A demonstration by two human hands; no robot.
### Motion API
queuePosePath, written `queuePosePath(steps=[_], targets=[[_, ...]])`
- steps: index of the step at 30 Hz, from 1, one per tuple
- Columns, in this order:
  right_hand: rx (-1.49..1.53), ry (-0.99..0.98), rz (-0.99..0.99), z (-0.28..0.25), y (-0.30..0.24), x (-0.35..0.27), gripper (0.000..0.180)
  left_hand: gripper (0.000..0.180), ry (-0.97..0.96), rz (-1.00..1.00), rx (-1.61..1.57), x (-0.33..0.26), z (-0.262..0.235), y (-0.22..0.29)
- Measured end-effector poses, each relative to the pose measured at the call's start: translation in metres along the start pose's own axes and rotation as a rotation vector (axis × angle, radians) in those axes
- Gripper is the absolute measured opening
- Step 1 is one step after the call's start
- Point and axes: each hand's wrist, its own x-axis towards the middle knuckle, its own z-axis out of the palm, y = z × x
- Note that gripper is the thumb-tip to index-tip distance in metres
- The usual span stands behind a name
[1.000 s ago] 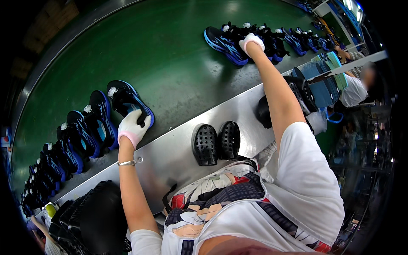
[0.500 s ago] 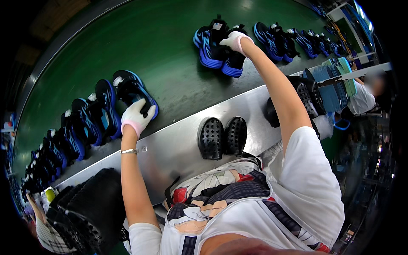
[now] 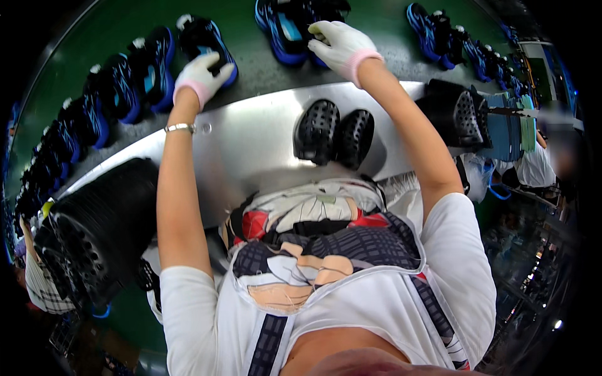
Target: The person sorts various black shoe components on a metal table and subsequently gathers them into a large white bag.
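Looking down past a patterned apron (image 3: 313,250), a steel counter (image 3: 251,144) holds two black perforated soles (image 3: 332,131) side by side. Beyond its edge runs a green conveyor belt (image 3: 113,25) carrying blue-and-black shoes. Left hand (image 3: 200,75), gloved white, now rests on a shoe (image 3: 207,41) with fingers spread over its heel; a second ago it sat further left on that same shoe. Right hand (image 3: 342,44) (also gloved) curls its fingers around another pair (image 3: 295,25), which has travelled leftward with the belt, so both hands appear to be tracking moving shoes.
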Motion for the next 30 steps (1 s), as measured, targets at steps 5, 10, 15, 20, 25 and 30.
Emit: queuePosePath(steps=[5, 10, 15, 20, 25, 30], targets=[[0.083, -0.238, -0.086, -0.034, -0.027, -0.098, 0.027, 0.058, 0.068, -0.091, 0.005, -0.006, -0.007, 0.002], [0.042, -0.183, -0.101, -0.021, -0.028, -0.164, 0.041, 0.045, 0.484, -0.042, 0.216, -0.039, -0.026, 0.064], [-0.041, -0.111, -0.160, 0.001, -0.030, -0.174, 0.041, 0.040, 0.550, 0.154, 0.064, -0.063, -0.020, 0.092], [0.006, -0.089, -0.169, 0.006, -0.027, -0.174, 0.034, 0.033, 0.309, 0.231, -0.184, -0.073, 0.008, 0.102], [-0.022, -0.048, -0.152, 0.004, -0.030, -0.173, 0.036, 0.030, 0.155, 0.106, -0.305, -0.081, 0.027, 0.107], [0.005, -0.051, -0.165, 0.009, -0.030, -0.173, 0.034, 0.031, -0.024, 0.001, -0.440, -0.086, 0.030, 0.115]])
